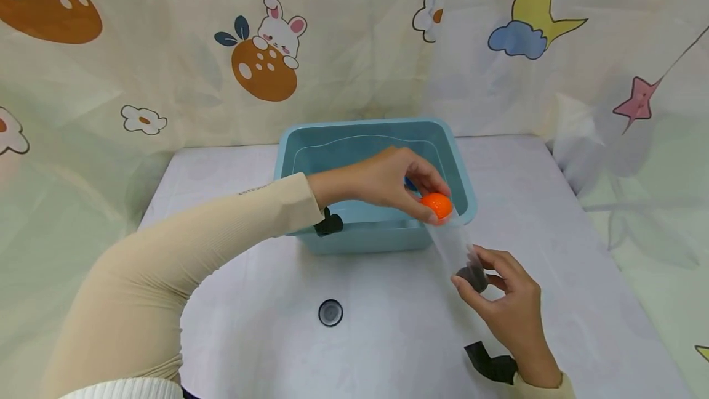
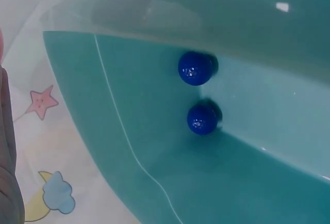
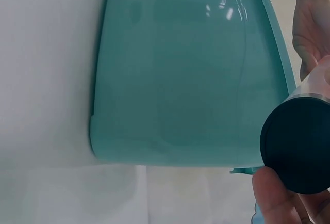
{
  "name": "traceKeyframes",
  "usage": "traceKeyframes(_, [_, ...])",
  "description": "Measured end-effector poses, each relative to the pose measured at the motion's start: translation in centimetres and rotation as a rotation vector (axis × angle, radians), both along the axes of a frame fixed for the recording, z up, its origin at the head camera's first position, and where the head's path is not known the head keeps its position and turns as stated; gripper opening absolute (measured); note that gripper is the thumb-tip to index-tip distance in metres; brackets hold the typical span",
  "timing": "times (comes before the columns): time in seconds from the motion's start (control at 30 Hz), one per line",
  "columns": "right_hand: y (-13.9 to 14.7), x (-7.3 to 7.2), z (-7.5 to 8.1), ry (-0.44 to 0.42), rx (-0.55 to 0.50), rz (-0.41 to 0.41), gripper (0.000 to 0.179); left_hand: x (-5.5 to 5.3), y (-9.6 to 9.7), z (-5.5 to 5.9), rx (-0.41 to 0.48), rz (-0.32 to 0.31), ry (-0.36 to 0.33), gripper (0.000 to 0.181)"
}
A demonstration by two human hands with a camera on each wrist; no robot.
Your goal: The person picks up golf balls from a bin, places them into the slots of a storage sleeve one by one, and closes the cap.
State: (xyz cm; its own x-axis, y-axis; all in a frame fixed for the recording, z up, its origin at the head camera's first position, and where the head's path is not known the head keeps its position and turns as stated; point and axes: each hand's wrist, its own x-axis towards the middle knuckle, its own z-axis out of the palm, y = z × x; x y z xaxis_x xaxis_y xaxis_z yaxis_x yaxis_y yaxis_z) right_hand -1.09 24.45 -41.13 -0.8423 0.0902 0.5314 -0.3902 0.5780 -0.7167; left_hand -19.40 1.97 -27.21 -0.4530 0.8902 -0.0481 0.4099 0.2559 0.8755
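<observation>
My left hand (image 1: 396, 177) pinches an orange ball (image 1: 437, 204) between thumb and fingers, right at the upper end of a clear plastic tube (image 1: 445, 240). The tube leans, its upper end over the near right rim of the blue basin (image 1: 360, 239). Its lower end has a black cap (image 3: 299, 144), and my right hand (image 1: 512, 300) grips the tube there with thumb and fingertips. In the left wrist view two blue balls (image 2: 196, 69) lie on the basin's bottom beside its wall.
A small round black-rimmed lid (image 1: 330, 313) lies on the white tabletop (image 1: 388, 337), in front of the basin. Behind the table hangs a patterned cloth (image 1: 354, 48). Black straps (image 1: 328, 223) sit at both wrists.
</observation>
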Motion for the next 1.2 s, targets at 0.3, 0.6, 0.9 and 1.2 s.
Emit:
traceKeyframes(0.3, [0.0,0.1,0.2,0.017,-0.002,0.002,0.066,0.0,0.2,-0.1,0.01,-0.032,0.012,0.042])
traceKeyframes(0.6, [-0.1,0.2,-0.2,0.009,-0.03,-0.023,0.065,-0.4,0.0,-0.4,0.017,-0.024,0.007,0.044])
traceKeyframes(0.9, [0.0,0.6,-0.3,-0.047,-0.03,-0.084,0.064,-2.1,-0.4,-0.7,0.058,0.002,0.014,0.045])
traceKeyframes(1.2, [0.0,0.6,-0.7,-0.025,-0.057,-0.076,0.065,-3.9,-0.3,-1.3,0.107,0.043,-0.034,0.046])
